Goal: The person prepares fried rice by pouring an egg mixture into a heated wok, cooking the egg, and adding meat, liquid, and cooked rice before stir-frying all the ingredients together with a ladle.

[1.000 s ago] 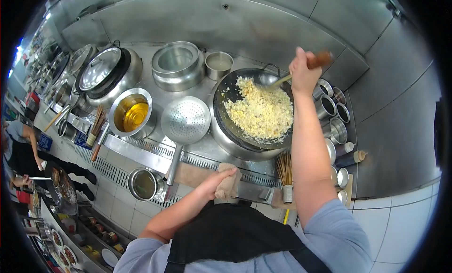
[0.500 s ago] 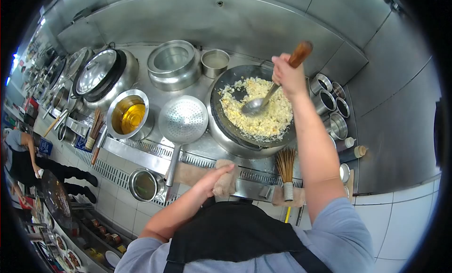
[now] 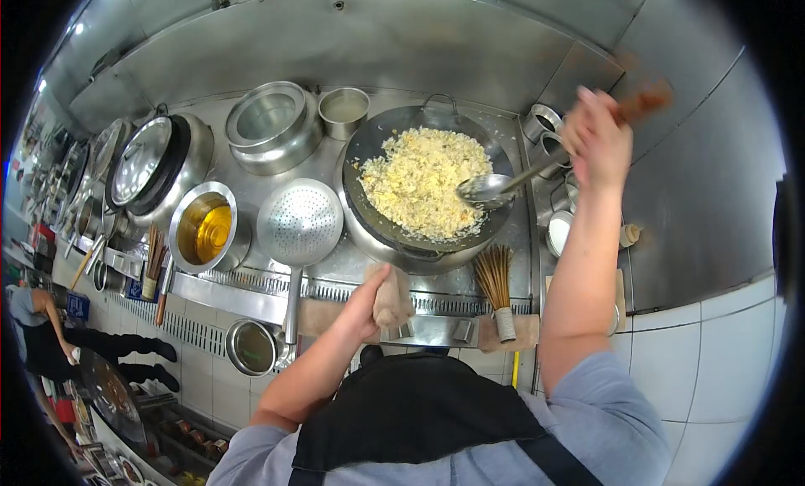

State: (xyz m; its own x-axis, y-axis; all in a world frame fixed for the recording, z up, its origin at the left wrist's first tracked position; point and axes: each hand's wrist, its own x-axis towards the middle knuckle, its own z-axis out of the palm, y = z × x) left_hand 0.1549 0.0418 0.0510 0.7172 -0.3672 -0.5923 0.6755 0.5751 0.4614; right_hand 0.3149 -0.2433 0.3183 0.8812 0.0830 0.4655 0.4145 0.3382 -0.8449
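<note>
My right hand (image 3: 597,140) is closed round the wooden-handled ladle (image 3: 486,189), whose bowl is at the right side of the wok (image 3: 496,150). Yellow and white fried rice with egg (image 3: 428,180) lies across the wok's bottom. With its fingers wrapped round a folded tan cloth (image 3: 392,300), my left hand (image 3: 364,301) is at the stove's front edge, below the wok. A perforated strainer (image 3: 299,221) rests to the left of the wok, and a bamboo brush (image 3: 496,285) is at the front right.
To the left are a pot of yellow oil (image 3: 206,229), a lidded pot (image 3: 144,161) and a wide metal pot (image 3: 270,121). Metal containers (image 3: 542,123) line the right side. Another person (image 3: 75,339) stands at the far left near a second wok (image 3: 111,394).
The ladle has moved from the middle of the rice to the wok's right side, with my right hand swinging outward to the right. The camera view has shifted, too.
</note>
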